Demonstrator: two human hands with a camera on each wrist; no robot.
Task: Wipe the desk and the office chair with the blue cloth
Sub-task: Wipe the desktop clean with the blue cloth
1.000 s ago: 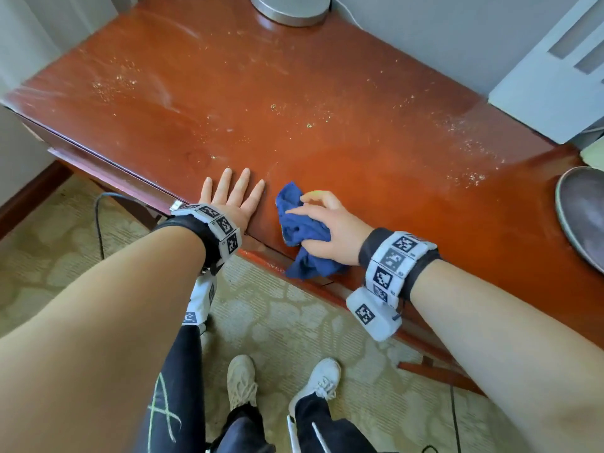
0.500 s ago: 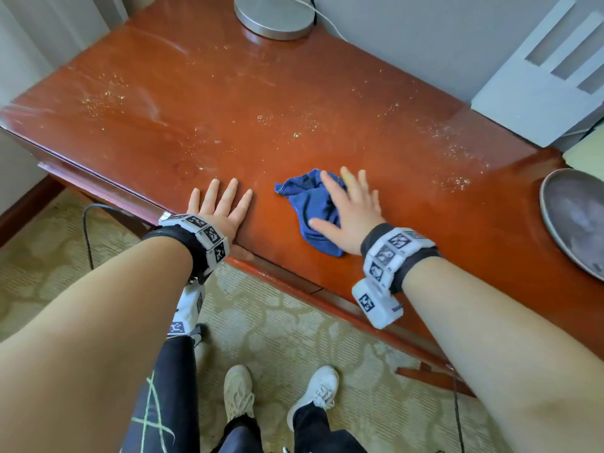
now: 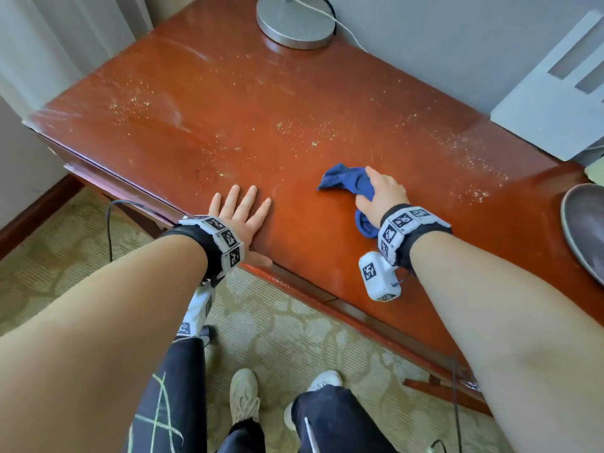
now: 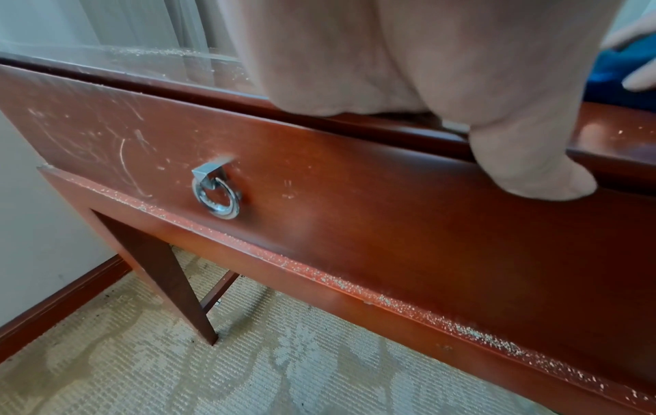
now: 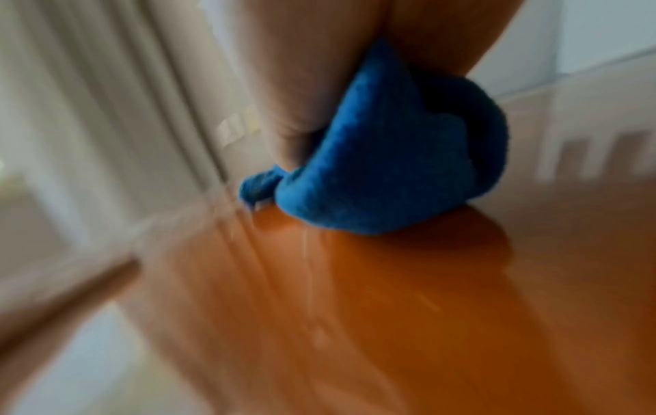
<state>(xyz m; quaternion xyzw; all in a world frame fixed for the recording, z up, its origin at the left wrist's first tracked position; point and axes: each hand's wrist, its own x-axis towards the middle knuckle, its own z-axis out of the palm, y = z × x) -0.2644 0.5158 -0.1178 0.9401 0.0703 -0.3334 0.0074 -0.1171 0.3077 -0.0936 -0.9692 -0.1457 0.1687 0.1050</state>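
Observation:
The red-brown desk [image 3: 294, 103] carries pale dust specks across its top. The crumpled blue cloth [image 3: 343, 181] lies on the desk right of centre, and my right hand [image 3: 382, 191] grips it and presses it on the wood. In the blurred right wrist view the blue cloth [image 5: 383, 168] bulges from under my palm onto the desk [image 5: 390, 309]. My left hand [image 3: 242, 210] rests flat on the front edge with fingers spread and holds nothing. Its thumb [image 4: 532, 168] hangs over the edge above the drawer front. No office chair is in view.
A round metal lamp base [image 3: 295, 24] with a white cord stands at the back. A white slotted panel [image 3: 555, 93] leans at the back right and a grey round object [image 3: 585, 230] sits at the right edge. The drawer has a ring handle [image 4: 216, 193]. Patterned carpet lies below.
My right hand has moved the cloth from the front edge farther onto the desk and rightwards, and the cloth is now bunched. My left hand has stayed flat on the edge.

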